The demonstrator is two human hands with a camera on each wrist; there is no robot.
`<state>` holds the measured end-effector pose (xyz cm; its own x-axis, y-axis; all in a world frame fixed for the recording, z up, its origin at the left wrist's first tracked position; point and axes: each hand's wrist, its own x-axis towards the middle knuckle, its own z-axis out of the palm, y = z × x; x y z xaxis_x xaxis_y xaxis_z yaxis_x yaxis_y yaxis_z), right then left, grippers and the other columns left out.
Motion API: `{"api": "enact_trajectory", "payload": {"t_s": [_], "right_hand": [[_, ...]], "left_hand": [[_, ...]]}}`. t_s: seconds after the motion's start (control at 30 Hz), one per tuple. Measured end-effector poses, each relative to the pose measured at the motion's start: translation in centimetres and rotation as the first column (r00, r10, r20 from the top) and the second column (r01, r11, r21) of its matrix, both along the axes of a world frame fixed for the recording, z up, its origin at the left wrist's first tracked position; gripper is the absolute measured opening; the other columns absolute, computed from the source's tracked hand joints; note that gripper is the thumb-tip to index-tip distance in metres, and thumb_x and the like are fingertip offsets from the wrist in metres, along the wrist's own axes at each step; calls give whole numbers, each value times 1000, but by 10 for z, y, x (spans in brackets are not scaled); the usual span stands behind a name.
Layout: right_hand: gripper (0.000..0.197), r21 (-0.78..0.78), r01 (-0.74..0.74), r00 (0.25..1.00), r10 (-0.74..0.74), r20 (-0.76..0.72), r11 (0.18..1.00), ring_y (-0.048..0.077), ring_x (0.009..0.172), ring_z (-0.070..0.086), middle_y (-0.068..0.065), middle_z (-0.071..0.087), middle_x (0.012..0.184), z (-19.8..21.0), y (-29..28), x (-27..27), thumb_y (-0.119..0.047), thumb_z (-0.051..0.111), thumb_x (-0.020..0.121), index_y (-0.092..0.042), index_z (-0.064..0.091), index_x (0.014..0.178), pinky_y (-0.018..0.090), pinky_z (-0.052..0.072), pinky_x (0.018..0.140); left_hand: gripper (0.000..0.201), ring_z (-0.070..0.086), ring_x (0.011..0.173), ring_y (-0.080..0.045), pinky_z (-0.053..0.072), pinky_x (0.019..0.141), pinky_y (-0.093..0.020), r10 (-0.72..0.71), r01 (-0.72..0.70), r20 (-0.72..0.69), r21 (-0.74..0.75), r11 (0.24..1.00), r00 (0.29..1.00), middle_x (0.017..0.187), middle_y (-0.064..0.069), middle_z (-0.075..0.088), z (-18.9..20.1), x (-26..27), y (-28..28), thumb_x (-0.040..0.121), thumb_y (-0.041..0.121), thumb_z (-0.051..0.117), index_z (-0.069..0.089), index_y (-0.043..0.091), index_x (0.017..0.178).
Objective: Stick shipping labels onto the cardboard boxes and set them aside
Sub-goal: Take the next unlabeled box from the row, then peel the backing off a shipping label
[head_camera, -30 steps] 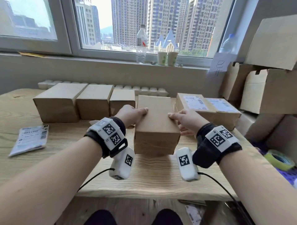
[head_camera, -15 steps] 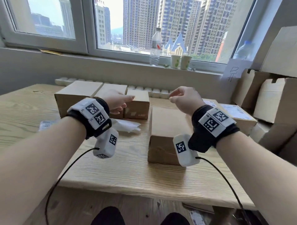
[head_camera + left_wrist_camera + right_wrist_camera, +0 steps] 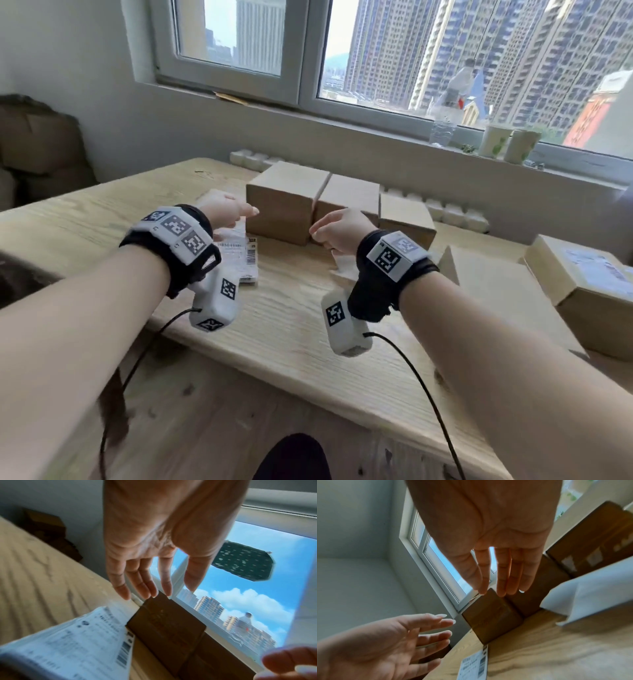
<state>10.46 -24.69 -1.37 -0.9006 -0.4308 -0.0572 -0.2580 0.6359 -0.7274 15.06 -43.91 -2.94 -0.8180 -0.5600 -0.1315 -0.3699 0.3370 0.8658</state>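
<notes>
Water bottle (image 3: 451,102) and two cups (image 3: 493,140) on windowsill (image 3: 376,116).

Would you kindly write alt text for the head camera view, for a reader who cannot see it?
Two empty hands, left hand and right hand, hover open over a wooden table, reaching toward a row of plain cardboard boxes. A stack of shipping labels lies under the left hand.

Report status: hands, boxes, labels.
Left hand and right hand open, holding nothing. Label stack flat on table, beside plain boxes. White paper under right wrist.
</notes>
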Motion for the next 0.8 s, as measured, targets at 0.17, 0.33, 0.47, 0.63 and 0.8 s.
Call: {"api": "enact_trajectory", "payload": {"t_s": [0.17,0.33,0.47,0.63,0.8], "right_hand": [[12,8,-19,992,18,126,1000,17,81,57,2,62,84,-21,-30,-4,-11,58,87,-18,67,90,30,52,81],[12,-27,5,975,2,222,1000,17,82,56,6,60,90,-32,-42,-10,-9,55,88,-15,64,92,29,50,81],[12,-44,18,968,-6,249,999,18,82,56,6,61,90,-37,-46,-17,-7,55,88,-14,65,92,30,51,82],[12,-58,20,966,-5,259,998,17,78,55,7,60,87,-39,-46,-21,-6,56,87,-13,65,92,23,48,68],[16,-55,29,963,-13,269,998,16,79,54,7,59,86,-42,-43,-24,-4,54,87,-12,65,94,21,49,66]], "left_hand": [[41,49,121,-29,40,97,-39,35,-23,129,-96,995,991,132,-12,53,-19,-1,-27,87,24,63,56,9,124],[74,38,134,-28,33,109,-39,-50,161,373,-272,949,926,149,-12,36,-29,-14,-33,82,34,67,33,9,143],[74,53,119,-31,44,100,-43,-32,198,421,-356,913,906,133,-17,53,-32,-25,-29,72,26,79,46,2,134],[56,66,87,-26,55,83,-38,-36,226,429,-402,887,903,95,-13,69,-43,-40,-30,57,30,88,64,4,100],[52,65,87,-25,54,80,-34,-53,258,451,-407,876,891,95,-11,69,-40,-40,-28,58,31,88,65,5,98]]}}
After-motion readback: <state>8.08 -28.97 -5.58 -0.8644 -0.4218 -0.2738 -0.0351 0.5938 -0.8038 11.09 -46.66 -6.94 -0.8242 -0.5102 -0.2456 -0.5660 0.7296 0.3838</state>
